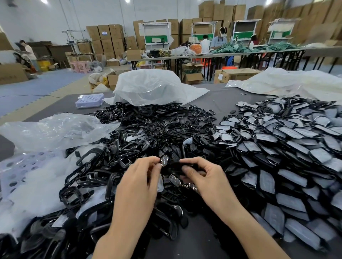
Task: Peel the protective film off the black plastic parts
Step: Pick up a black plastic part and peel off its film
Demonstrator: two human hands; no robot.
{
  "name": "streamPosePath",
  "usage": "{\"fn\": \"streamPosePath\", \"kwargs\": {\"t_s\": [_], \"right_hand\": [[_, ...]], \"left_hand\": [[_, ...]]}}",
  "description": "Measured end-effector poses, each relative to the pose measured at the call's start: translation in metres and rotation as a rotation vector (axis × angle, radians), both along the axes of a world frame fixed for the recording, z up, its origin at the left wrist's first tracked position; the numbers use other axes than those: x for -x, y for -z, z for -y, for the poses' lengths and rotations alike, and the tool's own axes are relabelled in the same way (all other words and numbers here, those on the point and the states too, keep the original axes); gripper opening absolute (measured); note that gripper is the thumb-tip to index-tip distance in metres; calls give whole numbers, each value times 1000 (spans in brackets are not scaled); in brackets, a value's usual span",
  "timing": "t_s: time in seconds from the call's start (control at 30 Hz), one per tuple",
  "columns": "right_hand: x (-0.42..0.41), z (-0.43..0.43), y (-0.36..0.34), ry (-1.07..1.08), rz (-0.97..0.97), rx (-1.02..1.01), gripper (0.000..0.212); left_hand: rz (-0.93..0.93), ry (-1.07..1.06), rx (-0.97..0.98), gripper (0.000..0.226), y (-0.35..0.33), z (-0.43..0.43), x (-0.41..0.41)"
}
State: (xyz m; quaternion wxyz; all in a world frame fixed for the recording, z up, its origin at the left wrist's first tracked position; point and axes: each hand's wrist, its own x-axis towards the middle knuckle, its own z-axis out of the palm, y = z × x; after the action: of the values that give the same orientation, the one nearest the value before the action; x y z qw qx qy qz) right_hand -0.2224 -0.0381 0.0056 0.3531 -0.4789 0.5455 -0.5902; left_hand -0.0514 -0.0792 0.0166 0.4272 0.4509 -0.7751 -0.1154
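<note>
Head view: over the worktop (222,103), the left hand (142,177) pinches one end of a black part (174,164) and the right hand (205,177) grips the other. One part is in hand. The stripped heap (148,129) and the film-covered heap (296,157) are both beyond counting, so probably about half remains.

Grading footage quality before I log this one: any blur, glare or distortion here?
Head view: wide-angle bends the far tables; cardboard boxes top right are smeared; left hand and right hand look slightly soft around the black part they pinch; ceiling lights blow out.
</note>
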Motion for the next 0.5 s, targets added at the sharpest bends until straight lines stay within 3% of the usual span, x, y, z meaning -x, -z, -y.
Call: {"fn": "streamPosePath", "kwargs": {"t_s": [0.17,0.23,0.37,0.5], "right_hand": [[11,-1,-2,167,62,56,27],[10,-1,-3,190,68,60,23],[10,-3,-4,185,67,51,19],[8,-3,-7,182,132,50,20]], "left_hand": [[483,-101,31,39,8,4,-9],[577,-126,30,39,14,2,-7],[538,-140,114,15,18,6,-9],[424,-128,123,7,20,6,-8]]}}
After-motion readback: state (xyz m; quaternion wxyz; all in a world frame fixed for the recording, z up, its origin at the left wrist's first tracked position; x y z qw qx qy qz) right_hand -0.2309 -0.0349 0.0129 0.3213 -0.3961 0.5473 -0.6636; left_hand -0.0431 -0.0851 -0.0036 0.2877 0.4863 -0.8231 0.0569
